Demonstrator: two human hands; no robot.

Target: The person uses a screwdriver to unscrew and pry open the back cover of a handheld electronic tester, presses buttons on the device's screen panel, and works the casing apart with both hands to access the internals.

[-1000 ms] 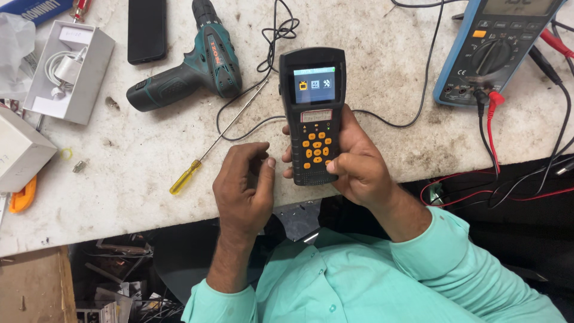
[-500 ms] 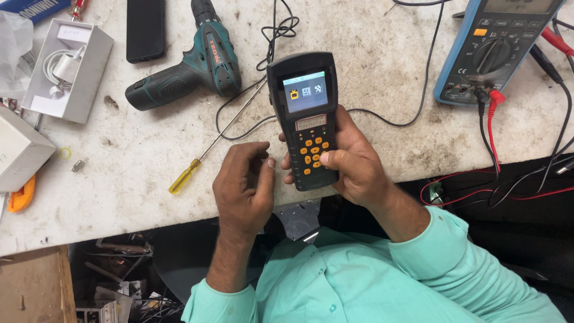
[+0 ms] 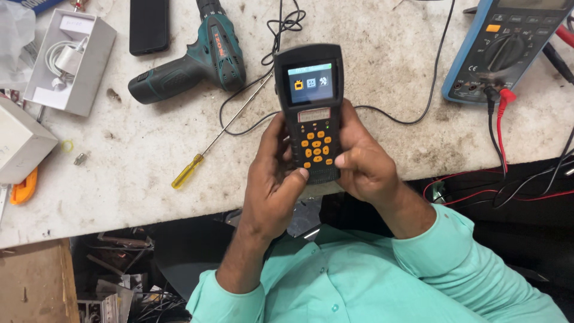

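Observation:
A black handheld meter (image 3: 311,101) with a lit colour screen and orange keys is held upright over the workbench's front edge. My left hand (image 3: 272,185) grips its left side, the thumb resting near the lowest keys. My right hand (image 3: 365,164) wraps the right side, with its thumb on the keypad edge. A thin black cable (image 3: 412,116) runs from behind the meter across the bench.
On the white workbench (image 3: 382,54) lie a green cordless drill (image 3: 197,63), a yellow-handled screwdriver (image 3: 206,149), a black phone (image 3: 149,25), an open white box with a charger (image 3: 69,60), and a blue multimeter (image 3: 508,51) with red and black leads.
My left hand has come up from beside the meter and taken hold of its left side. The meter shifted slightly and its screen shows a different menu.

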